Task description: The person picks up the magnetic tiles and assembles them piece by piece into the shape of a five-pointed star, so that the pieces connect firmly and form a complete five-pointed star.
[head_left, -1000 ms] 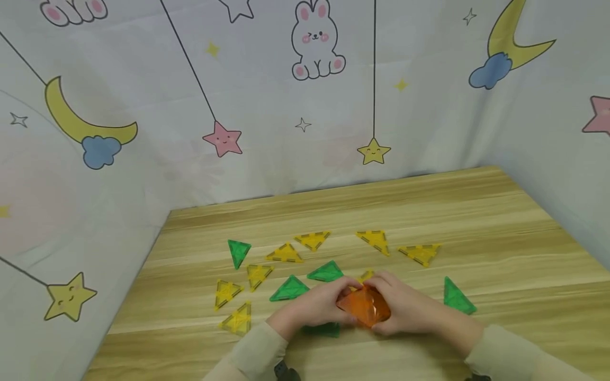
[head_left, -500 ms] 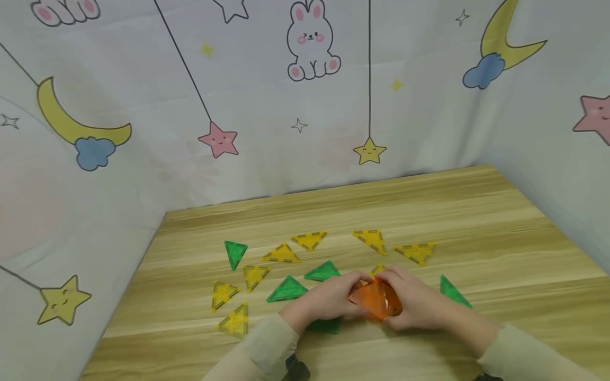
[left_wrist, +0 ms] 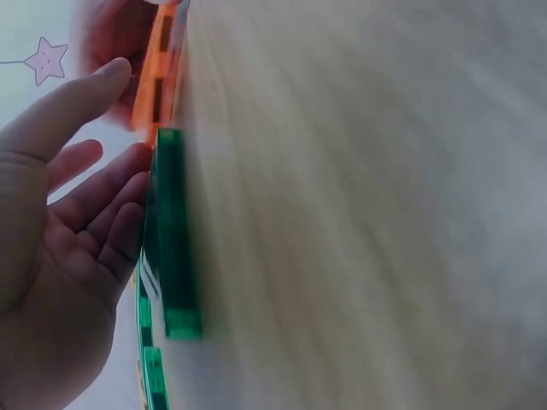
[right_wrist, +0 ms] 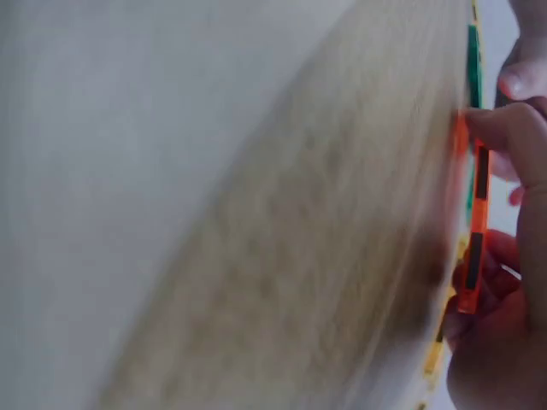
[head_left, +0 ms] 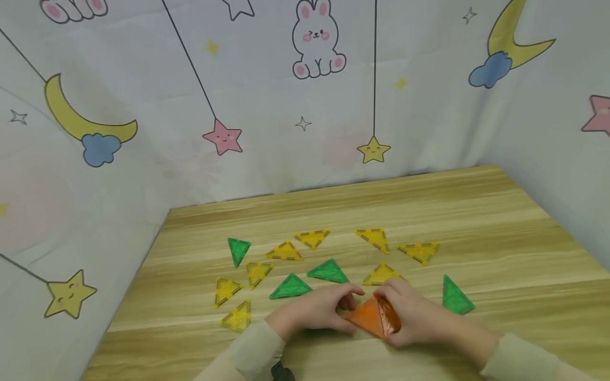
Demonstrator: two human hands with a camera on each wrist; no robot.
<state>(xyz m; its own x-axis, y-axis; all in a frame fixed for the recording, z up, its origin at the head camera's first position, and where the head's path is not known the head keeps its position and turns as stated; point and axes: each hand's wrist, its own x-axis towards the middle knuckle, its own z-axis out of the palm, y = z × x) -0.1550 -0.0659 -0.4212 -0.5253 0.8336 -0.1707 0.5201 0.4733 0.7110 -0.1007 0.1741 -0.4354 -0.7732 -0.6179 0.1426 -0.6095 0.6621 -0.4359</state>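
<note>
Tiles of orange (head_left: 367, 317) pinched by the right hand (head_left: 419, 316), left hand (head_left: 316, 308) relaxed beside, seem light, stiff, slick, best edge-held.

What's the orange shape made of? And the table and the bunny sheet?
Orange shape: probably hard, shiny plastic; it has crisp, straight edges and a bright glint.
Table: looks like smooth wood, or maybe a wood print; streaky grain shows.
Bunny sheet: seems to be dull cloth, perhaps thin plastic; it has creases and soft folds.
</note>
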